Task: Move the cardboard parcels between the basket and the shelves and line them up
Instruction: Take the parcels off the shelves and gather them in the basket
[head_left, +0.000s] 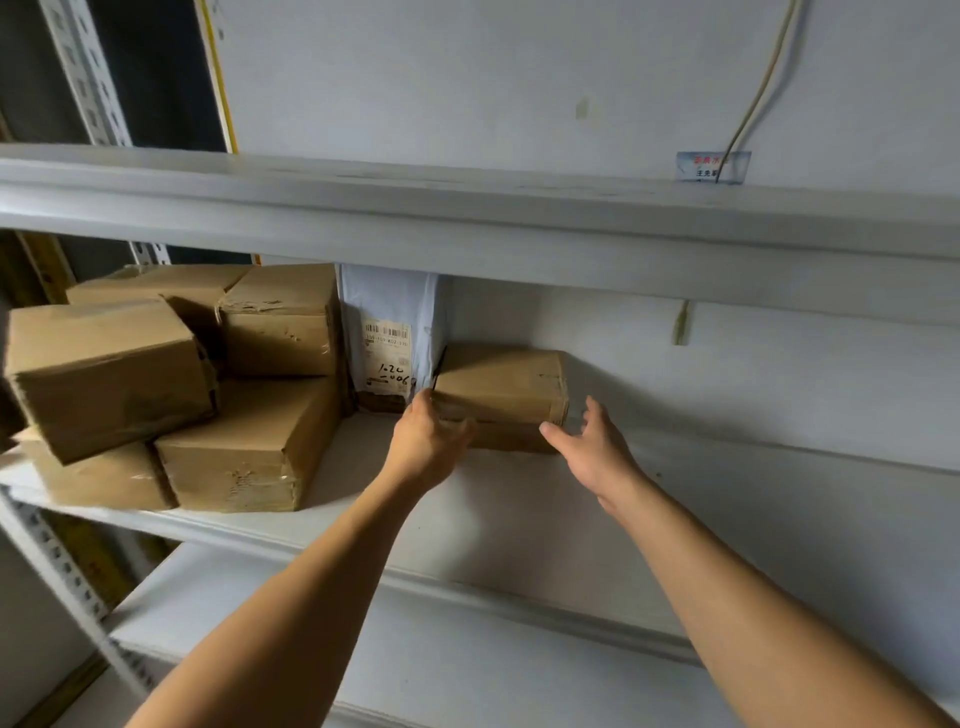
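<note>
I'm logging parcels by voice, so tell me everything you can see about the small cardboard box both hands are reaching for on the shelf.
The small cardboard box is a plain brown carton, low and oblong, its edges sealed with clear tape, slightly scuffed. It lies flat on the white shelf, near the back wall, its left end against the white mailer bag standing beside it. The left hand touches its front left corner, fingers curling there. The right hand is open beside its right end, apparently just short of touching it.
</note>
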